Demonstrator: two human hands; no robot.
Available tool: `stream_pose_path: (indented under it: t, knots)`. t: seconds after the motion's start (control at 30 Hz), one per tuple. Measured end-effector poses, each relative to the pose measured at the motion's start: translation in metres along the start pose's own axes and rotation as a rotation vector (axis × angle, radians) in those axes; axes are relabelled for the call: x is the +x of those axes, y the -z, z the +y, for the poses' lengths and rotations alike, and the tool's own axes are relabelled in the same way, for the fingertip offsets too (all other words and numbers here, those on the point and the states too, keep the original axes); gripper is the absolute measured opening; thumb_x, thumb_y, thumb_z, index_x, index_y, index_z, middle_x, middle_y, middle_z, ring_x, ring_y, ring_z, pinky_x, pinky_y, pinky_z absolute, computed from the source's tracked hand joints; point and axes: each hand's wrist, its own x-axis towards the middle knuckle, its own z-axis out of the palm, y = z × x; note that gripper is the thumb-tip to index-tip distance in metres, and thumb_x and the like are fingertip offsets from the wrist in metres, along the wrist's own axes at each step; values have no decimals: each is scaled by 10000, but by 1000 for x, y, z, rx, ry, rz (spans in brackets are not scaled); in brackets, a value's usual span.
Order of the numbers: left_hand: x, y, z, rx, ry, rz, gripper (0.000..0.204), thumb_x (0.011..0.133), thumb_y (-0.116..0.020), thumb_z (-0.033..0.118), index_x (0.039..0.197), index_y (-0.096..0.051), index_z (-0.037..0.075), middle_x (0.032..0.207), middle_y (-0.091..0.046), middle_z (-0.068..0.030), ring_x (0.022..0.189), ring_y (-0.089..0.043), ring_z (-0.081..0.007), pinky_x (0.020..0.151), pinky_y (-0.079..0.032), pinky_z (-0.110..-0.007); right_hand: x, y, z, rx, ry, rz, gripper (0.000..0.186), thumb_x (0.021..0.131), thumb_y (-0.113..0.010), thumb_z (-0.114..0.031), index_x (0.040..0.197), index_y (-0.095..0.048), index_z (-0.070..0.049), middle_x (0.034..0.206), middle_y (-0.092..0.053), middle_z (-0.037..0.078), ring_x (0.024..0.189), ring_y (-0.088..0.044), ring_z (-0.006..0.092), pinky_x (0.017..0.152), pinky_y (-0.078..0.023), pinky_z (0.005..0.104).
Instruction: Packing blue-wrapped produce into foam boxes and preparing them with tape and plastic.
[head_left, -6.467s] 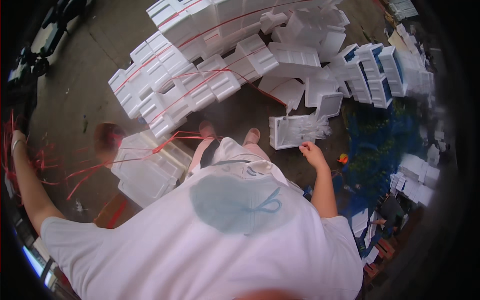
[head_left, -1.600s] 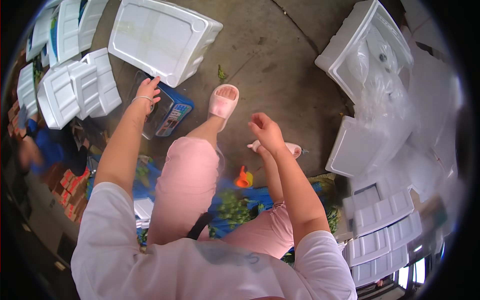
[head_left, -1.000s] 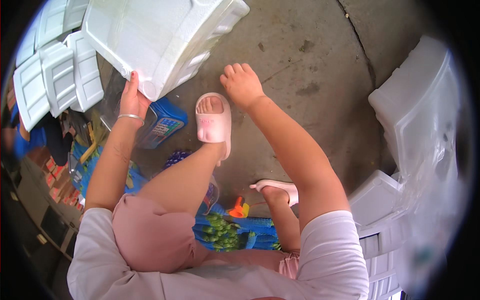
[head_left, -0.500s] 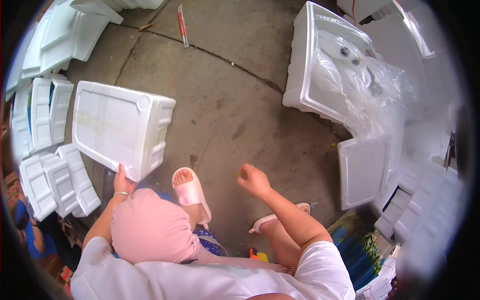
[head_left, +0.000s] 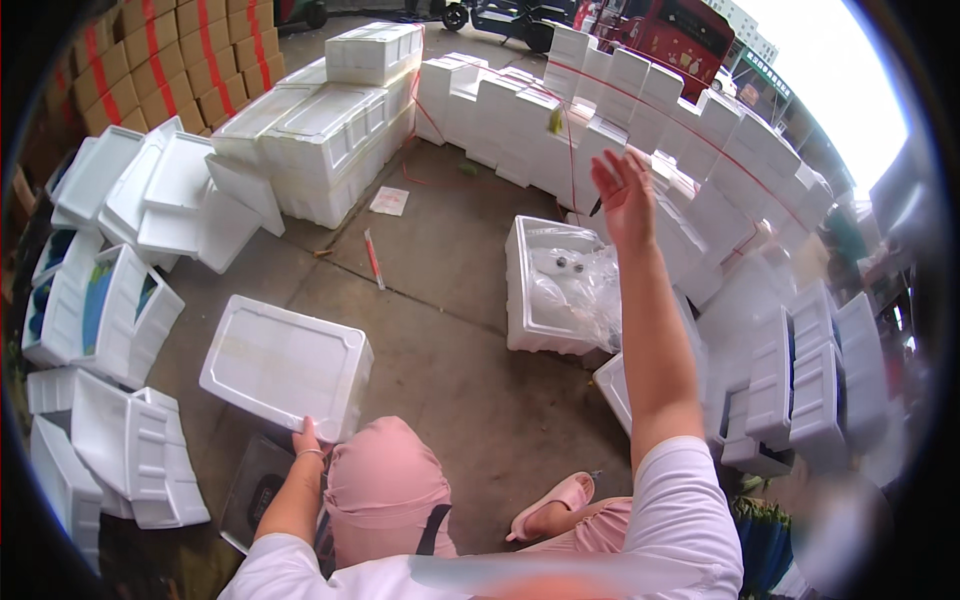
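My left hand [head_left: 306, 436] grips the near corner of a lidded white foam box [head_left: 275, 355], beside a clear plastic container [head_left: 255, 495] and my raised pink-clad knee. My right hand [head_left: 625, 195] is raised at arm's length, fingers spread, nothing visible in them. Just beyond its fingertips a small yellow-green item [head_left: 555, 120], blurred, appears in the air against the stacked boxes; I cannot make out what it is. Below that hand an open foam box [head_left: 520, 280] holds crumpled clear plastic bags [head_left: 580, 305].
Red-strapped foam box stacks [head_left: 490, 115] curve across the back; loose foam boxes [head_left: 120, 440] line both sides. Taped cartons [head_left: 160, 75] rise at back left. A dark scooter [head_left: 505, 25] and a red vehicle [head_left: 680, 40] stand behind. Concrete floor [head_left: 410, 360] lies between, with scraps on it.
My right hand went from curled near my leg to raised and spread; the yellow-green item now shows beyond it. My left hand took hold of the lidded box earlier and still grips it. My view tilted up.
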Motion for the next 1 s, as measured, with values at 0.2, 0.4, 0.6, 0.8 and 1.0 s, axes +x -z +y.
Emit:
stream_pose_path:
  t: [0.2, 0.4, 0.6, 0.8, 1.0]
  knots:
    - [4, 49, 31, 348, 413, -391, 573, 893, -531, 457, 1242, -422, 16, 1145, -560, -193, 914, -611, -358, 706, -552, -482, -75, -44, 61, -360, -207, -96, 107, 877, -529, -26, 951, -451, -29, 1045, -614, 172, 817, -664, 221, 738, -555, 310]
    - [-7, 54, 181, 579, 73, -565, 329, 942, -468, 345, 1040, -581, 52, 817, -659, -86, 577, -565, -105, 519, -467, -228, -267, 6, 216, -560, -889, -116, 135, 886, -528, -70, 983, -555, 20, 908, -660, 138, 736, -660, 196, 644, -542, 284]
    - [174, 186, 199, 993, -631, 374, 523, 847, -628, 361, 1242, -539, 31, 1118, -554, -167, 1010, -546, -264, 913, -418, -332, -402, -23, 324, -508, -1502, -359, 720, 842, -647, -418, 1347, -374, 14, 1252, -527, 224, 1129, -552, 273, 841, -491, 377]
    - [187, 123, 198, 636, -447, 358, 578, 873, -615, 377, 1317, -447, 47, 1156, -545, -142, 1034, -539, -214, 865, -452, -348, -396, -53, 360, -100, -1417, -360, 1179, 746, -735, -441, 1441, 115, -12, 1514, -44, 222, 1385, -180, 335, 1097, -229, 410]
    - [121, 63, 161, 529, -313, 127, 479, 874, -609, 240, 1268, -459, 14, 1193, -544, -127, 1059, -530, -207, 910, -418, -322, -355, -8, 336, -509, -1078, -148, 1058, 749, -754, -289, 1456, -19, -8, 1459, -234, 190, 1334, -280, 290, 1074, -267, 366]
